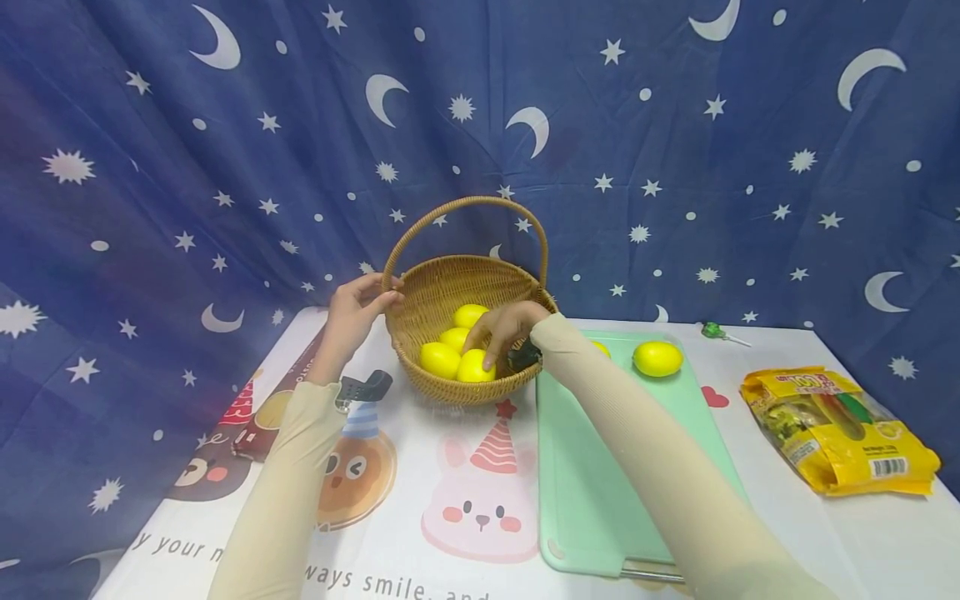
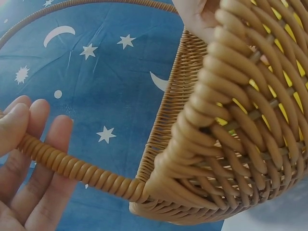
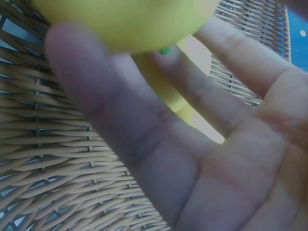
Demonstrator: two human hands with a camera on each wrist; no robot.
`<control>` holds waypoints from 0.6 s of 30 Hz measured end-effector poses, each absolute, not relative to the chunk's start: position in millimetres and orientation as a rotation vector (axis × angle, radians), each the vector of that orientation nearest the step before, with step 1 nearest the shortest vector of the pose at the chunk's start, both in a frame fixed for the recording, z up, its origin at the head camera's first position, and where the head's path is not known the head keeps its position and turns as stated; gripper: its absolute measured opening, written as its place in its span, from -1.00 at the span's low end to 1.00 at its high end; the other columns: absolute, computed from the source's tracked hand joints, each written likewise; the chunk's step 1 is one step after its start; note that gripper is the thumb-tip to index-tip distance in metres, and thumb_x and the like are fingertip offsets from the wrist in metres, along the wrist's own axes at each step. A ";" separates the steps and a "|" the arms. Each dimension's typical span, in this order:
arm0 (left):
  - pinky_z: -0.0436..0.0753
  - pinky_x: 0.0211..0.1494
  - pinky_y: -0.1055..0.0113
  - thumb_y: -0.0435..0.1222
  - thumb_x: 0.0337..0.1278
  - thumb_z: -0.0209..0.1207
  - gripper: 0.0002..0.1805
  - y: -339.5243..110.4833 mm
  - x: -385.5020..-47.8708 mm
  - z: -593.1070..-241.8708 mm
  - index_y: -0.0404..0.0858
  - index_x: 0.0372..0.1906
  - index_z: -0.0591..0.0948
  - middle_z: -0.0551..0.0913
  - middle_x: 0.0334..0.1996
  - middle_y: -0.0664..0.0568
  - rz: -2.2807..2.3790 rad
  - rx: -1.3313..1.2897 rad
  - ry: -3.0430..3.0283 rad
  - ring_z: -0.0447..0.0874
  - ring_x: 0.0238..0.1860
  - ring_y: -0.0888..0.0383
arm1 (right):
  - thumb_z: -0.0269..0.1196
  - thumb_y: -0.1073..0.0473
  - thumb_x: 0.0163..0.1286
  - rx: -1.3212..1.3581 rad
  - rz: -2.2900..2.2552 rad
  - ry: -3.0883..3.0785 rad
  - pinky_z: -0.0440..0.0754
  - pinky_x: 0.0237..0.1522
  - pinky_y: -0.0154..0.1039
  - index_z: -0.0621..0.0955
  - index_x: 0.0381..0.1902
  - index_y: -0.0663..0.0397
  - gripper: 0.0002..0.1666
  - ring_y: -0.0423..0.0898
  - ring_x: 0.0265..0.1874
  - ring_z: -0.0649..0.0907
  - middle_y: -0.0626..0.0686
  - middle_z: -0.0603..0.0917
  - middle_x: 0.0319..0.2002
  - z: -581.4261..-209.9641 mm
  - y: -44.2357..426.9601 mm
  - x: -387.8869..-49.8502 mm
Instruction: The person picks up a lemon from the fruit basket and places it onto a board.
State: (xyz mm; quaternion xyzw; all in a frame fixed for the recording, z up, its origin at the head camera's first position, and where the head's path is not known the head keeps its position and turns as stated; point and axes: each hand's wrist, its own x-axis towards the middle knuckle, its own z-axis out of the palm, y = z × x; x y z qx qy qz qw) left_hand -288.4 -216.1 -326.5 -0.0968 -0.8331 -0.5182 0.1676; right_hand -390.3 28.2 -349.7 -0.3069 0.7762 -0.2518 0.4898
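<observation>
A brown wicker basket [image 1: 468, 279] with an arched handle stands at the back of the table. My left hand [image 1: 352, 321] holds the left foot of the handle; in the left wrist view, its thumb and fingers curl round the wrapped handle [image 2: 91, 173]. Inside the basket, my right hand [image 1: 506, 327] grips a yellow lemon [image 1: 476, 367] between thumb and fingers. The right wrist view shows this lemon [image 3: 134, 21] close up, partly cut off by the frame. Other lemons [image 1: 439, 360] lie beside it in the basket, some partly hidden by the hand.
Right of the basket lies a mint-green cutting board [image 1: 592, 492] with a lemon [image 1: 658, 358] on it; another lemon [image 1: 602, 347] peeks from behind my right sleeve. Farther right are a green lollipop [image 1: 712, 331] and a yellow packet [image 1: 840, 429]. A dark brown packet [image 1: 288, 387] lies left.
</observation>
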 end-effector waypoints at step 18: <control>0.70 -0.13 0.41 -0.23 0.21 0.17 -0.69 -214.8 -285.8 -324.0 -0.31 -0.02 0.60 0.71 -0.19 -0.17 -1.503 -0.275 -2.362 0.66 -0.37 0.46 | 0.34 0.26 0.16 -0.864 -0.592 1.908 0.54 0.15 -0.30 0.44 0.16 0.02 -0.41 0.03 0.36 0.27 0.16 0.20 0.41 -351.5 24.5 -392.9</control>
